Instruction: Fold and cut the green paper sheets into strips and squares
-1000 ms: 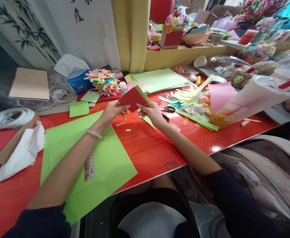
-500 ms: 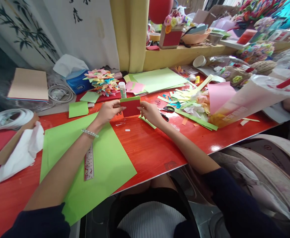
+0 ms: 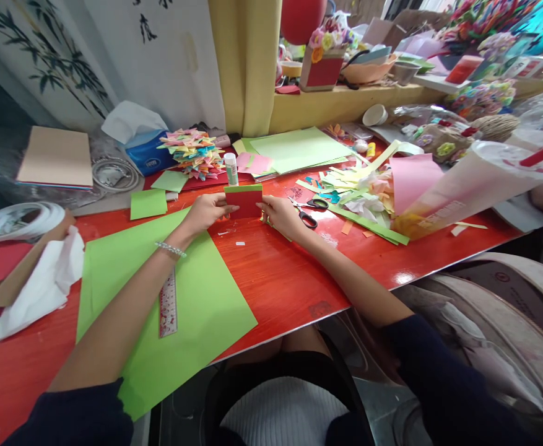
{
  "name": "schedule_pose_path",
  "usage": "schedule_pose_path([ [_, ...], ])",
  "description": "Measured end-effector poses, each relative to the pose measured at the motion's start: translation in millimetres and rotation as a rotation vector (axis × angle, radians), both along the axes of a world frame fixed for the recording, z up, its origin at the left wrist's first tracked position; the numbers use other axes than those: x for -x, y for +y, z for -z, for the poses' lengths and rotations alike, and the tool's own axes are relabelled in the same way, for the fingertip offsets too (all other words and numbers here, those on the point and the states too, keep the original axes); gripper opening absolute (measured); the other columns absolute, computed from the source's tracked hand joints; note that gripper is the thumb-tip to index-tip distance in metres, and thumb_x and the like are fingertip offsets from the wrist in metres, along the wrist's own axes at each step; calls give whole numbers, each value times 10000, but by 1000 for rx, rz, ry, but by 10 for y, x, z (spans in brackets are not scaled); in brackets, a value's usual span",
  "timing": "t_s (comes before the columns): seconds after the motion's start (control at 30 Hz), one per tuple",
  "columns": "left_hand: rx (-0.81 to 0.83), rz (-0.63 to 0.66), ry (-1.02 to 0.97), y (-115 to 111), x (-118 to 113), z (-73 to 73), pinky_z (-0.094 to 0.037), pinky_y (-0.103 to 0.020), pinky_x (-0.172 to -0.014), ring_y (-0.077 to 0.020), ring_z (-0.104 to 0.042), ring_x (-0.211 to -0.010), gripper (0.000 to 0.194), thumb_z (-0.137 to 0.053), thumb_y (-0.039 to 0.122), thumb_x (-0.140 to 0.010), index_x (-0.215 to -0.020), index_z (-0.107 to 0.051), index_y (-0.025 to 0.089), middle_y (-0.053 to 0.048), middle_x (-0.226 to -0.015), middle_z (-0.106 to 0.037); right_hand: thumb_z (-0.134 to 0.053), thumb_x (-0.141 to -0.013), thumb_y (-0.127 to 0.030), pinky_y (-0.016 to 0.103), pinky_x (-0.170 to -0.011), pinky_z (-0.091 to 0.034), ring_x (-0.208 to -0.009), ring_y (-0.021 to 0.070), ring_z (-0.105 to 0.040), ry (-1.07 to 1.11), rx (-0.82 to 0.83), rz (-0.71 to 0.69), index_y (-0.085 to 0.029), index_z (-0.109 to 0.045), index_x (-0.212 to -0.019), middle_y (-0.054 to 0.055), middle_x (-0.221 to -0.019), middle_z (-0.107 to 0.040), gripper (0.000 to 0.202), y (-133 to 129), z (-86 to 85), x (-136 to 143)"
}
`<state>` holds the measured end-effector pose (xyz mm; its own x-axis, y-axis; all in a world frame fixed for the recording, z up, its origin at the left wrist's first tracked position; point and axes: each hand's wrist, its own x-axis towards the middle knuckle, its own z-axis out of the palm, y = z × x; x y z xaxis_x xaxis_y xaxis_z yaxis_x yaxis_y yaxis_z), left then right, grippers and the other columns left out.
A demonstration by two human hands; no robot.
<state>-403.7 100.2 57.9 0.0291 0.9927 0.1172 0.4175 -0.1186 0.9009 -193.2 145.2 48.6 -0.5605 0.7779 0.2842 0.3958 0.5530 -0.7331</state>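
Observation:
Both hands hold a small red paper card (image 3: pixel 244 202) with a green strip along its top edge, just above the red table (image 3: pixel 280 279). My left hand (image 3: pixel 207 210) pinches its left side and my right hand (image 3: pixel 283 214) pinches its right side. The card stands roughly upright and level. A glue stick (image 3: pixel 231 169) stands just behind it. Black-handled scissors (image 3: pixel 309 210) lie on the table right of my right hand. A large green sheet (image 3: pixel 192 310) with a ruler (image 3: pixel 168 306) on it lies under my left forearm.
A pile of paper scraps and strips (image 3: pixel 364 198) and a big pink-and-white paper cone (image 3: pixel 466 186) fill the right. A tissue box (image 3: pixel 147 152), colourful folded shapes (image 3: pixel 194 152), tape rolls (image 3: pixel 18 220) and crumpled tissue (image 3: pixel 43 285) sit left and behind. Pale green sheets (image 3: pixel 299 148) lie at the back.
The red card has turned from a tilted diamond pose to level and has come down close to the table. Both hands lowered with it.

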Motion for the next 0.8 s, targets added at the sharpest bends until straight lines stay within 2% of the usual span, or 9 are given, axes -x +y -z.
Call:
schedule_pose_path([
  [0.2, -4, -9, 9, 10, -41, 31, -419, -263, -608, -137, -541, -608, 338, -736, 388, -670, -920, -734, 162, -32, -747, -694, -426, -940, -188, 219, -593, -379, -542, 119, -531, -39, -4, -2, -142, -649, -916, -4, -578, -581, 228, -12, -11, 5],
  [0.3, -14, -24, 52, -8, -46, -17, -401, -255, -577, -124, -508, -562, 272, -738, 377, -663, -830, -741, 164, -13, -664, -661, -430, -944, -203, 232, -613, -387, -557, 121, -542, -47, 4, 0, -131, -668, -914, -1, -569, -579, 251, -10, -31, 2],
  [0.37, -19, -28, 103, -32, -41, -84, -384, -250, -551, -116, -484, -534, 245, -741, 372, -655, -793, -745, 169, -2, -617, -636, -467, -933, -245, 245, -626, -401, -576, 119, -554, -12, 25, 0, -135, -679, -973, 16, -647, -627, 242, -6, -71, -15],
  [0.43, -5, -19, 153, -63, -31, -166, -372, -246, -531, -112, -473, -518, 241, -735, 361, -657, -809, -755, 175, 5, -592, -621, -554, -890, -326, 256, -633, -424, -586, 107, -553, 65, 73, 13, -160, -661, -1090, 44, -839, -685, 281, -8, -148, -51],
  [0.5, 39, 34, 170, -91, -23, -248, -386, -243, -540, -115, -496, -537, 251, -720, 339, -669, -864, -762, 186, 3, -623, -642, -636, -822, -408, 264, -612, -438, -587, 98, -538, 128, 135, 7, -182, -614, -1204, 69, -1000, -687, 444, -25, -259, -108],
  [0.6, 122, 193, 194, -120, -26, -354, -415, -243, -579, -120, -531, -581, 244, -694, 312, -685, -899, -765, 217, 6, -693, -674, -678, -776, -430, 263, -568, -419, -627, 118, -539, 129, 209, -85, -169, -565, -1281, 68, -926, -703, 579, -74, -446, -216],
  [0.7, 174, 342, 272, -145, -55, -448, -408, -240, -572, -122, -530, -582, 210, -674, 298, -697, -875, -768, 238, 16, -670, -652, -668, -779, -357, 264, -581, -399, -668, 131, -555, 38, 224, -191, -131, -681, -1088, 51, -780, -693, 383, -120, -584, -314],
  [0.8, 224, 439, 337, -188, -102, -550, -371, -235, -545, -125, -522, -580, 159, -646, 279, -712, -818, -756, 235, 15, -638, -616, -653, -782, -336, 268, -580, -375, -667, 125, -543, -59, 228, -267, -135, -728, -915, 38, -748, -673, 252, -153, -641, -367],
])
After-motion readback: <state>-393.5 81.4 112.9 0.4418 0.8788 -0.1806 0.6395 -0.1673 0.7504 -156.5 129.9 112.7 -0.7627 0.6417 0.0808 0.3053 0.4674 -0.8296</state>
